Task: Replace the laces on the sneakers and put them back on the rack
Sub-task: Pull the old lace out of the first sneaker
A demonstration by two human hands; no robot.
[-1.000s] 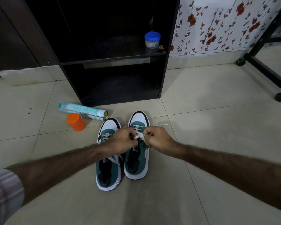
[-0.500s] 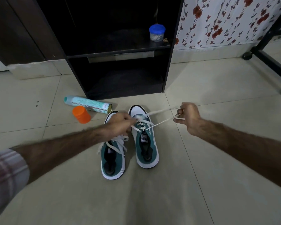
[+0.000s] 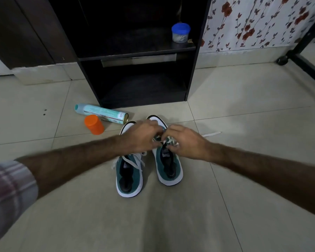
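Note:
Two teal and white sneakers stand side by side on the tiled floor, toes toward the black rack [image 3: 191, 73]. The left sneaker [image 3: 129, 177] has loose white laces across its tongue. Over the front of the right sneaker [image 3: 170, 167] my left hand [image 3: 141, 138] and my right hand [image 3: 185, 142] meet, fingers curled and pinching its white lace [image 3: 170, 141]. One lace end [image 3: 212, 134] trails on the floor to the right. My hands hide the eyelets.
A spray can [image 3: 101, 113] lies on its side left of the sneakers, with an orange cap [image 3: 94, 124] beside it. A blue-lidded jar [image 3: 180, 32] sits on the rack's shelf. A black wheeled frame [image 3: 305, 66] stands at the right.
My right hand, which had pulled the lace out to the right, has come back to the right sneaker. Both hands are now together over its laces again.

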